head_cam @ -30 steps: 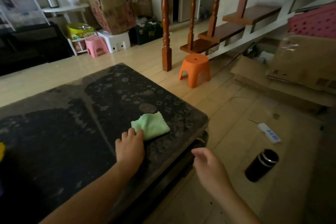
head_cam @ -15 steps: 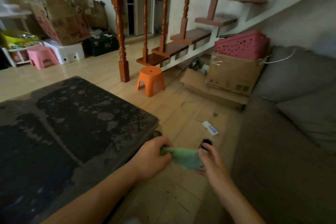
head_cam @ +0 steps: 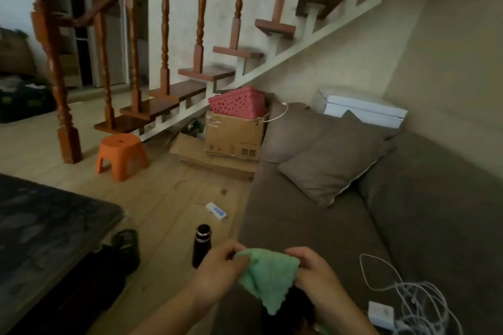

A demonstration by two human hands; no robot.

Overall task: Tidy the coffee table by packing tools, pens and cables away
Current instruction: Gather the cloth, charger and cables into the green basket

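Observation:
A light green cloth hangs spread between both my hands, low in the middle of the view. My left hand pinches its upper left corner and my right hand pinches its upper right corner. The dark coffee table lies at the lower left, away from the cloth. White cables and a white charger block lie on the brown sofa at the lower right.
A black flask stands on the floor beside the sofa, with a white power strip past it. An orange stool, cardboard boxes with a pink basket and the staircase stand farther back. Cushions rest on the sofa.
The cloth left the table top; my left hand lifted it and my right hand took its other corner. The view has swung right from the table toward the sofa.

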